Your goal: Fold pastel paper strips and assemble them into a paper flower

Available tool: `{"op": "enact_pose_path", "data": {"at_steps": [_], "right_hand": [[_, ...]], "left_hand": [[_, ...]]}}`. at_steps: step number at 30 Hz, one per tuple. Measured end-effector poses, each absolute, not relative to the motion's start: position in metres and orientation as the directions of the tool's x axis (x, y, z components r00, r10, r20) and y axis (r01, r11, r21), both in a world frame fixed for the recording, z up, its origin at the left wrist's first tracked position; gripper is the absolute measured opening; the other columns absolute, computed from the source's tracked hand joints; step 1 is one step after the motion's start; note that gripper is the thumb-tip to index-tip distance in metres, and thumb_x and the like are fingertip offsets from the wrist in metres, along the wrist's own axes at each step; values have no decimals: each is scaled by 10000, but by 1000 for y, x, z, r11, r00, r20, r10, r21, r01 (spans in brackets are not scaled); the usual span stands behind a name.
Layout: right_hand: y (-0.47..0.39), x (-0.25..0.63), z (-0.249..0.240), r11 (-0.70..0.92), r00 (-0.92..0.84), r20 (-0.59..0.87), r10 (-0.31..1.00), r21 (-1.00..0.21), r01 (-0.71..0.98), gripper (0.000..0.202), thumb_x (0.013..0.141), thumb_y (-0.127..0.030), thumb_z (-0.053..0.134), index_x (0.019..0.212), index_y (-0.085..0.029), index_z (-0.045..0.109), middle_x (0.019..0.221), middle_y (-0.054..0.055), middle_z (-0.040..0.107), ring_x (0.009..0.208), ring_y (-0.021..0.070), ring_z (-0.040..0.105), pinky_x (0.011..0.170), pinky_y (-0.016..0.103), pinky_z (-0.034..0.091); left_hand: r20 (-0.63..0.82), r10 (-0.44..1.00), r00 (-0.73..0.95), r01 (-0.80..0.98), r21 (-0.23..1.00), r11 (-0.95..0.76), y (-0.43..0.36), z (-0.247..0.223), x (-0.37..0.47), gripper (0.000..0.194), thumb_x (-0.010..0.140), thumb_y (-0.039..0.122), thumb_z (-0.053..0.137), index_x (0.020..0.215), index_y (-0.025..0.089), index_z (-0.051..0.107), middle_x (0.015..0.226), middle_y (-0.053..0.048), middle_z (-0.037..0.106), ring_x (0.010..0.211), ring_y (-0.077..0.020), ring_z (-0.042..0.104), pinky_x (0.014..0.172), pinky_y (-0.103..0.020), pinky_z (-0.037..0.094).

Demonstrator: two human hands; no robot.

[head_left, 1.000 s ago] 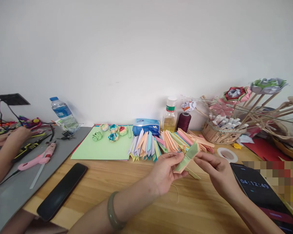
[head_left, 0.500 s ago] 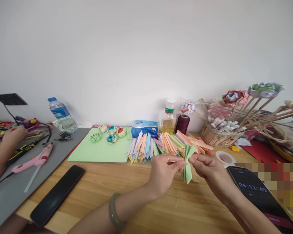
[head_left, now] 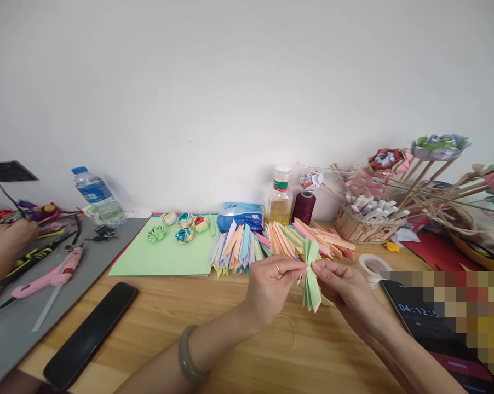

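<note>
Taking the green paper bundle [head_left: 311, 295] as the centre of a clock face, the left hand [head_left: 267, 290] lies at nine o'clock and the right hand [head_left: 349, 290] at three, all of it held above the wooden surface [head_left: 230, 350]. The bundle stands nearly upright, pleated, narrow at the waist and fanned at both ends. The right grip is closed on that waist, thumb and forefinger pressing the paper. The left grip is pinched together right against the waist from the other side; whether it holds paper, thread or both cannot be told. A pale loop of thread [head_left: 293, 334] shows at seven o'clock, below the left hand. Folded paper strips [head_left: 233, 249] in lilac, peach and yellow lie at ten o'clock, in front of a blue tissue pack [head_left: 241, 216]; more peach strips [head_left: 280, 241] sit at eleven. A maroon spool [head_left: 303, 208] stands near twelve, beside a white-capped bottle [head_left: 280, 205]. A woven basket [head_left: 366, 232] is between one and two, with a tape roll [head_left: 374, 265] towards three and a lit phone [head_left: 428, 339] at four. Five paper flowers [head_left: 184, 236] rest on green sheets [head_left: 160, 260] towards ten, well apart from the hands.
</note>
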State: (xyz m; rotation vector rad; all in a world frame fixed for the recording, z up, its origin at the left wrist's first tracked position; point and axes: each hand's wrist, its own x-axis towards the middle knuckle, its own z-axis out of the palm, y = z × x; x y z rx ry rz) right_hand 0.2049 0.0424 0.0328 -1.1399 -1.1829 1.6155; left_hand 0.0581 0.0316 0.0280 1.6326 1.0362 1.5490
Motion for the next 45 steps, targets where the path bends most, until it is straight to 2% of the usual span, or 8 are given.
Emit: {"op": "enact_pose_path", "data": {"at_steps": [5, 14, 18, 25, 30, 38, 42, 45], "right_hand": [[39, 201, 31, -246, -227, -207, 952, -956, -159, 369, 603, -502, 687, 628, -154, 568, 467, -84, 244, 446, 57, 145, 415, 210, 124], [39, 199, 23, -210, -199, -164, 966, -949, -235, 359, 613, -494, 683, 593, -163, 544, 484, -76, 265, 447, 64, 175, 412, 203, 180], [41, 201, 24, -193, -189, -150, 971, -953, -233, 356, 631, -495, 667, 591, -167, 533, 476, -83, 234, 448, 66, 155, 420, 205, 186], [42, 203, 24, -183, -185, -137, 973, -949, -257, 354, 658, -472, 662, 576, -165, 506, 480, -87, 205, 468, 67, 119, 429, 211, 140], [44, 202, 24, -161, -163, -124, 979, -958, -237, 350, 666, -480, 650, 602, -158, 526, 492, -86, 201, 475, 68, 106, 426, 222, 108], [41, 200, 25, -130, -151, -113, 982, -986, -107, 368, 651, -521, 635, 614, -162, 563, 459, -89, 232, 439, 61, 140, 403, 209, 129], [41, 201, 34, -68, -150, -80, 985, -994, 82, 323, 662, -495, 627, 722, -179, 650, 465, -53, 445, 425, 75, 338, 410, 197, 267], [41, 200, 39, -4, -175, -41, 984, -979, 203, 329, 666, -485, 618, 826, -205, 683, 654, 5, 646, 649, 177, 565, 588, 262, 432]], "left_hand": [[524, 851, 29, 126, 843, -524, 36, 28, 57, 70, 721, 205, 617, 740, 163, 670, 713, -47, 663, 644, -126, 601, 588, -219, 489], [175, 975, 139, -143, 978, -155, 34, 31, 62, 147, 732, 287, 594, 728, 155, 530, 709, 3, 537, 632, -93, 553, 584, -208, 478], [83, 979, 189, -332, 943, -16, 36, 31, 64, 221, 710, 335, 614, 782, 149, 517, 692, 16, 530, 570, -78, 546, 552, -212, 485], [-84, 973, 214, -457, 872, 176, 38, 36, 62, 357, 560, 306, 746, 810, 140, 552, 804, -23, 592, 642, -102, 574, 570, -221, 477], [-54, 988, 147, -482, 868, 119, 37, 34, 65, 296, 517, 217, 770, 772, 126, 652, 754, -40, 650, 729, -120, 589, 689, -234, 468], [-155, 987, 42, -505, 849, 154, 37, 30, 67, 214, 513, 246, 765, 628, 113, 644, 633, -22, 633, 561, -105, 579, 587, -249, 481], [-177, 984, 24, -475, 864, 167, 36, 32, 67, 224, 549, 262, 735, 643, 111, 598, 613, -8, 599, 551, -101, 564, 556, -236, 470], [-178, 984, -32, -405, 902, 150, 37, 32, 66, 183, 610, 260, 679, 659, 116, 578, 596, 5, 567, 521, -73, 515, 500, -191, 417]]}}
